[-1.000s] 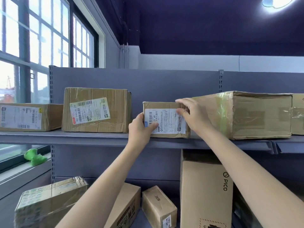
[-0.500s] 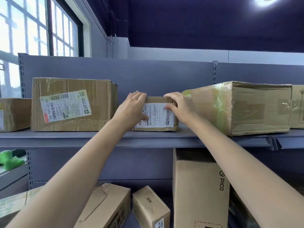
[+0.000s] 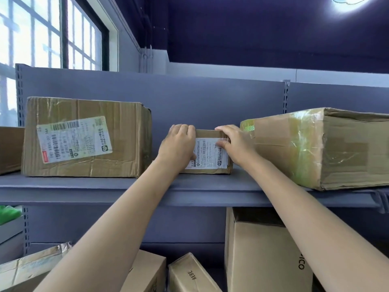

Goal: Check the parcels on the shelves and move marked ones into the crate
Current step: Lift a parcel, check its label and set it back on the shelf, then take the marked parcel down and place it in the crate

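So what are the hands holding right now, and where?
Both grip the small labelled parcel on the shelf: left hand round its left end, right hand over its upper right corner.

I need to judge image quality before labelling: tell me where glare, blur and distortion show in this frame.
Head view: window and ceiling lamp are blown out; tape on the right parcel glints; right hand slightly smeared; small parcel label print too soft to read; shelf edge bows from the wide lens.
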`<state>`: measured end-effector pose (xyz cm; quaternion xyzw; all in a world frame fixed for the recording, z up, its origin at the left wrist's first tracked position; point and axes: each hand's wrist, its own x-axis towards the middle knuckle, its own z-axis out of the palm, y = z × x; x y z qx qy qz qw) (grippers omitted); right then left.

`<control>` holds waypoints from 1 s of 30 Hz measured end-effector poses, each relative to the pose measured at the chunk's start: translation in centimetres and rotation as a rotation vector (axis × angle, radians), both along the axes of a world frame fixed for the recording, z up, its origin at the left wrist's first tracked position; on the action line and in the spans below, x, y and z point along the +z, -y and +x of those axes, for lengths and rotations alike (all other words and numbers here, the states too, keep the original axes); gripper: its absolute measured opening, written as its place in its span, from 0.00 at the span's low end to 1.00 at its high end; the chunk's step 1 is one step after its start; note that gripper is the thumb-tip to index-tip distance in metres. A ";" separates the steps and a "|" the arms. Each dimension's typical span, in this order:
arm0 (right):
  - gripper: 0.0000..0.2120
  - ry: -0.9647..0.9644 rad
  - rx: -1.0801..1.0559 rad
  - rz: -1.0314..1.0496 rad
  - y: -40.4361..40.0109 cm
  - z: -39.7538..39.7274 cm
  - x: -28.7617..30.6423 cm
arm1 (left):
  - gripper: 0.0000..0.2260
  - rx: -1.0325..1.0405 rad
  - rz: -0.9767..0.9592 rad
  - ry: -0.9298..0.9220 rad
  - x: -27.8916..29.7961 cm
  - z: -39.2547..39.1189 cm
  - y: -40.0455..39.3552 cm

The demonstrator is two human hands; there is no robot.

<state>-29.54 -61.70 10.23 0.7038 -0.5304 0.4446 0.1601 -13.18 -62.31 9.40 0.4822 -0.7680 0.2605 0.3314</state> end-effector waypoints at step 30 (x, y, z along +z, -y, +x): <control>0.16 -0.080 -0.141 -0.220 -20.6 -18.3 2.0 | 0.28 -0.321 0.065 -0.301 -1.3 -12.8 -14.2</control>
